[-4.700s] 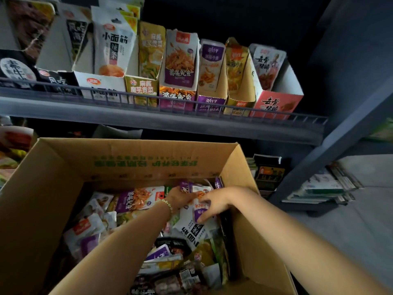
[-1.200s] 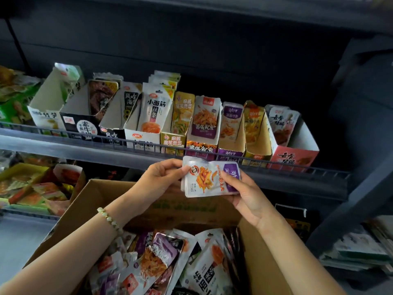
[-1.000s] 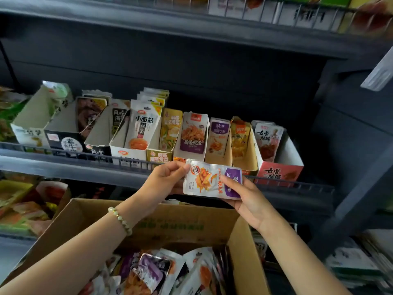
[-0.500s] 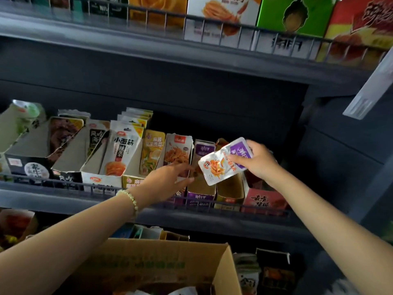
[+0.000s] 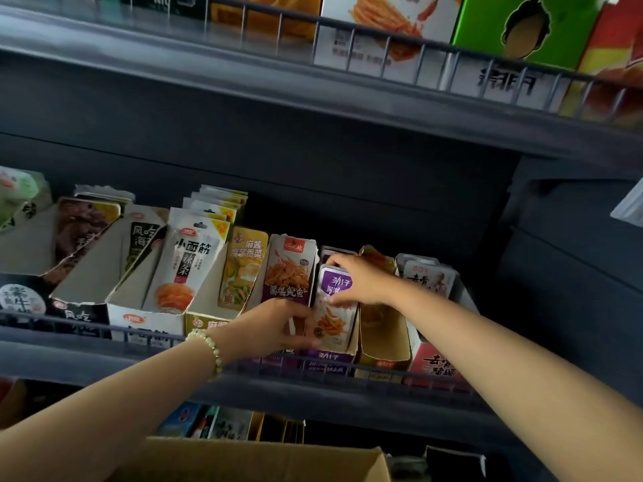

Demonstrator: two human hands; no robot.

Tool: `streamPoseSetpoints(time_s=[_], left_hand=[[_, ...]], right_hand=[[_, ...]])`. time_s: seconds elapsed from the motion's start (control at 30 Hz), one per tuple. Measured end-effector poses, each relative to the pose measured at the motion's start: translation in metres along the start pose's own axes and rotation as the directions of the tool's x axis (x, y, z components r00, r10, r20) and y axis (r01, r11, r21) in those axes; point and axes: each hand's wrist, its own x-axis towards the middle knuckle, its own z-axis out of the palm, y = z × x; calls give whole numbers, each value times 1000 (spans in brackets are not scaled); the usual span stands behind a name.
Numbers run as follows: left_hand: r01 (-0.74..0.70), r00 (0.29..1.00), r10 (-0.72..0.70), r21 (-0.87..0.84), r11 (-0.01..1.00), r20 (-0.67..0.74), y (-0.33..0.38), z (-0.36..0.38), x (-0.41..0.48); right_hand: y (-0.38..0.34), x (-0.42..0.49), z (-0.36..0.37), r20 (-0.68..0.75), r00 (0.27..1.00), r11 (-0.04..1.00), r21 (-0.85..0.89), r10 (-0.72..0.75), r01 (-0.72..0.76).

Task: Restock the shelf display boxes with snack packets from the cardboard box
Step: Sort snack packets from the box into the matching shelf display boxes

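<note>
A white and purple snack packet (image 5: pixel 333 309) stands upright inside the purple display box (image 5: pixel 328 360) on the middle shelf. My right hand (image 5: pixel 362 281) grips the packet's top, fingers curled over its upper edge. My left hand (image 5: pixel 275 325), with a bead bracelet at the wrist, holds the box's left wall and the packet's lower left side. Only the cardboard box's (image 5: pixel 264 460) far rim shows at the bottom edge; its contents are out of view.
A row of open display boxes fills the shelf behind a low wire rail (image 5: pixel 104 330): a white one (image 5: pixel 146 320), a yellow one (image 5: pixel 382 346), a red one (image 5: pixel 440 368). An upper shelf (image 5: pixel 313 85) with larger boxes overhangs. More goods sit on the shelf below (image 5: pixel 229 420).
Both hands lifted the packet from the cardboard box up to the shelf. My left hand let go and moved to the purple box; my right hand turned the packet upright and lowered it in.
</note>
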Motion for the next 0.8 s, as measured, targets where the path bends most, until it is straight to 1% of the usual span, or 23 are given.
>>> streamPoseSetpoints(time_s=[0.13, 0.23, 0.3, 0.37, 0.43, 0.57, 0.8], left_hand=[[-38, 999, 38, -23, 999, 0, -3, -1, 2], [-54, 998, 54, -7, 999, -16, -7, 1, 5], [-58, 998, 58, 5, 998, -26, -9, 1, 6], [-61, 998, 61, 12, 998, -25, -10, 2, 6], [-65, 998, 65, 15, 998, -27, -11, 2, 7], [-68, 997, 69, 32, 997, -34, -11, 2, 7], [-24, 999, 27, 71, 997, -42, -4, 3, 1]], right_hand=[[9, 2, 1, 2, 1000, 999, -46, -20, 20], [14, 8, 2, -60, 998, 997, -65, -33, 29], [14, 12, 1, -109, 992, 987, -157, -59, 41], [14, 16, 0, -173, 980, 957, -288, -97, 44], [15, 20, 1, -219, 965, 936, -348, -143, 60], [19, 23, 3, -247, 954, 938, -338, -169, 79], [26, 10, 2, -276, 952, 954, -295, -129, 44]])
